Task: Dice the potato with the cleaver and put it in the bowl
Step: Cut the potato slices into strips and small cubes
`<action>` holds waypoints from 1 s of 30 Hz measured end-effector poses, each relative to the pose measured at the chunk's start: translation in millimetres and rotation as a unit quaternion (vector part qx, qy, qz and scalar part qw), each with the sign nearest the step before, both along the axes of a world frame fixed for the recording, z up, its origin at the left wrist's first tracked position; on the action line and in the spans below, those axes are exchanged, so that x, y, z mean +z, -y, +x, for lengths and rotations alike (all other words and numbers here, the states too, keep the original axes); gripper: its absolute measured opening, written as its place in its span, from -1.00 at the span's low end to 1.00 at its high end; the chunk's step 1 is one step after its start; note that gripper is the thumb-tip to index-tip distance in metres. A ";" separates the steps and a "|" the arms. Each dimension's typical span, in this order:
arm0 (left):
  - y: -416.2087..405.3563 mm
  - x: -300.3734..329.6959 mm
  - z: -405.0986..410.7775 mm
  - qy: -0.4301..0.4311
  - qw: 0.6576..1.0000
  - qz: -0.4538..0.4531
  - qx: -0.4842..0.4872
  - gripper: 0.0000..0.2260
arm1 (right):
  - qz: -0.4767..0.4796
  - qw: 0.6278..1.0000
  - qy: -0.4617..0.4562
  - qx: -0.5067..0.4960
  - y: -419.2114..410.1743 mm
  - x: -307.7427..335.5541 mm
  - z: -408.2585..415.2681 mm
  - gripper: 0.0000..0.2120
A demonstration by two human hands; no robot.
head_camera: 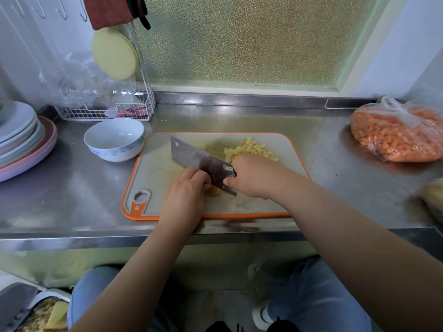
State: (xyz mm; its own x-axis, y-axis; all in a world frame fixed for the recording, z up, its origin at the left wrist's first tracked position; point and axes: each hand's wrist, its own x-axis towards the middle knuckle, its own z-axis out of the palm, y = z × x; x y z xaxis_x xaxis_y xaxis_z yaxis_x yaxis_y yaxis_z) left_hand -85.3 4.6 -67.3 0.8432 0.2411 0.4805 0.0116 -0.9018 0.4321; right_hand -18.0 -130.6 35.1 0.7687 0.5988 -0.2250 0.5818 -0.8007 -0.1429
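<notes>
On the orange-rimmed cutting board (153, 173), my right hand (254, 177) grips the handle of the cleaver (199, 161), whose blade slants down onto a small piece of potato (214, 190). My left hand (187, 188) holds that piece with curled fingers pressed against the blade's side; most of the piece is hidden under the hand. A heap of yellow potato dice (251, 148) lies on the far part of the board behind my right hand. The white bowl (114, 139) stands empty just left of the board.
A stack of plates (24, 140) sits at the far left of the steel counter (72, 188). A wire rack (105, 111) with plastic wrap stands behind the bowl. A bag of orange diced carrot (395, 135) lies at the right. A tub of scraps (40, 315) is on the floor.
</notes>
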 end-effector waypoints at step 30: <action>-1.1 1.1 -2.9 -0.002 1.000 -0.004 -0.003 -0.91 | 0.077 0.995 -0.041 -0.046 3.6 -20.6 -0.4 -0.66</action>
